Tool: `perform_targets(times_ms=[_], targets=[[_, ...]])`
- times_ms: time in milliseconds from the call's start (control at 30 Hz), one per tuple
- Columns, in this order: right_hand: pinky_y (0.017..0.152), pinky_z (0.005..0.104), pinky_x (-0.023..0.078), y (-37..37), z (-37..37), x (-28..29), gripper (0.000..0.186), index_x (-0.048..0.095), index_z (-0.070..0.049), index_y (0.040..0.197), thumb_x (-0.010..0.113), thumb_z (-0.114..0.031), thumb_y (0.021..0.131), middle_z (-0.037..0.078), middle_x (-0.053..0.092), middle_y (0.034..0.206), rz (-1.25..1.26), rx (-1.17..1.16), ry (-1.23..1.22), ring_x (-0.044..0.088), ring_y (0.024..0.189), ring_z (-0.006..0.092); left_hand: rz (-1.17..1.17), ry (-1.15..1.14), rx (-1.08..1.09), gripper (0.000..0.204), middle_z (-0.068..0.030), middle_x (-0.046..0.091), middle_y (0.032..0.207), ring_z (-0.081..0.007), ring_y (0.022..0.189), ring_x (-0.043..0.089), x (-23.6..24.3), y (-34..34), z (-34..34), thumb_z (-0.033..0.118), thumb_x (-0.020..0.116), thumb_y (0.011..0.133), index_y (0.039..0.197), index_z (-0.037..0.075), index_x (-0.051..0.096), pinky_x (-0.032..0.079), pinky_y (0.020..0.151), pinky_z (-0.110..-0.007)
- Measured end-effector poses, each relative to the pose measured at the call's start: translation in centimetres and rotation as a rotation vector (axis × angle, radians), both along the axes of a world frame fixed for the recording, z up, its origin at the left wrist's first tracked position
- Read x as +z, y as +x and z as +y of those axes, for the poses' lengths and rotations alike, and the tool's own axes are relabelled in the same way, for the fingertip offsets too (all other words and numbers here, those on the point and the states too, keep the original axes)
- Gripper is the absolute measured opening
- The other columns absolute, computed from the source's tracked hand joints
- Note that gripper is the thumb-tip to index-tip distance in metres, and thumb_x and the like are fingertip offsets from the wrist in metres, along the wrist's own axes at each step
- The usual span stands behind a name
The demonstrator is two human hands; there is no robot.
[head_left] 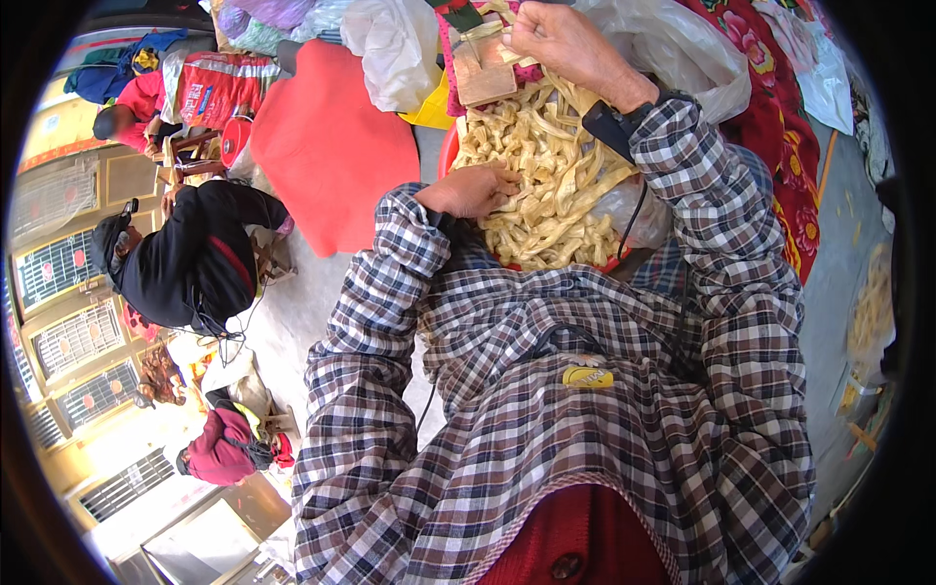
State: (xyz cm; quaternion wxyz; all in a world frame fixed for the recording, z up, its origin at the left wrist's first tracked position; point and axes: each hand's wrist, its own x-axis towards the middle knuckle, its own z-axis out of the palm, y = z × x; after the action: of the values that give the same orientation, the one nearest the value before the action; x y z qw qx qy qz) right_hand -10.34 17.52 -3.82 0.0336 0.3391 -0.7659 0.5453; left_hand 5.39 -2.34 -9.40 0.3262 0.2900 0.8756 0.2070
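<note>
A red basin (pixel 450 146) in front of me is heaped with pale yellow strips (pixel 546 185). My left hand (pixel 475 190) rests on the near left side of the heap, fingers curled into the strips. My right hand (pixel 561 41) is raised at the far side, closed on a bunch of strips that hang from it back down to the heap. A small wooden board (pixel 485 76) stands just left of the right hand. Both forearms wear checked sleeves, and a dark band with a cable sits on each wrist.
A big red cushion-like sheet (pixel 327 146) lies left of the basin. A person in black (pixel 190 258) crouches further left, with others behind and below. White plastic bags (pixel 395 44) and flowered red cloth (pixel 780 146) lie at the back and right. Grey floor (pixel 838 273) on the right.
</note>
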Motion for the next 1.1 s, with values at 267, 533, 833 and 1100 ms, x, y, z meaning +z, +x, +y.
perform_targets(times_ms=[267,533,833,1100], targets=[[0.058,0.0349,0.045,0.4,-0.1,-1.0,0.030,0.053,-0.001,0.075,0.062,-0.027,0.088,0.008,0.055,0.063,-0.138,0.114,-0.034,0.054,0.060,0.0174,0.280,0.189,0.392,0.031,-0.0107,0.065,0.112,-0.0207,0.088,0.064,8.2,-1.2,1.4,0.014,0.068,0.087,0.115,0.002,0.063,0.052,0.079,-0.033],[0.066,0.0314,0.047,1.0,-0.4,0.3,0.024,0.052,-0.003,0.092,0.057,-0.026,0.092,0.004,0.056,0.079,-0.327,0.178,-0.208,0.054,0.073,0.0131,0.640,0.372,0.698,0.027,-0.0108,0.067,0.078,-0.0210,0.067,0.065,12.9,-4.9,3.9,0.020,0.072,0.085,0.099,0.000,0.062,0.052,0.060,-0.032],[0.063,0.0217,0.043,1.8,-0.4,3.9,0.027,0.056,-0.004,0.097,0.053,-0.031,0.099,-0.002,0.053,0.080,-0.475,0.376,-0.284,0.050,0.073,0.0047,0.458,0.513,0.720,0.016,0.0020,0.058,0.070,-0.0045,0.062,0.051,14.0,-6.1,3.7,0.016,0.061,0.095,0.097,0.000,0.063,0.043,0.054,-0.020],[0.050,0.0170,0.026,0.7,0.8,4.0,0.030,0.059,-0.008,0.095,0.054,-0.038,0.097,-0.011,0.039,0.064,-0.398,0.443,0.069,0.034,0.055,-0.0006,0.333,0.643,0.895,0.025,0.0038,0.051,0.065,-0.0040,0.058,0.049,14.9,-5.2,-2.4,0.028,0.055,0.097,0.090,0.005,0.059,0.041,0.054,-0.020]])
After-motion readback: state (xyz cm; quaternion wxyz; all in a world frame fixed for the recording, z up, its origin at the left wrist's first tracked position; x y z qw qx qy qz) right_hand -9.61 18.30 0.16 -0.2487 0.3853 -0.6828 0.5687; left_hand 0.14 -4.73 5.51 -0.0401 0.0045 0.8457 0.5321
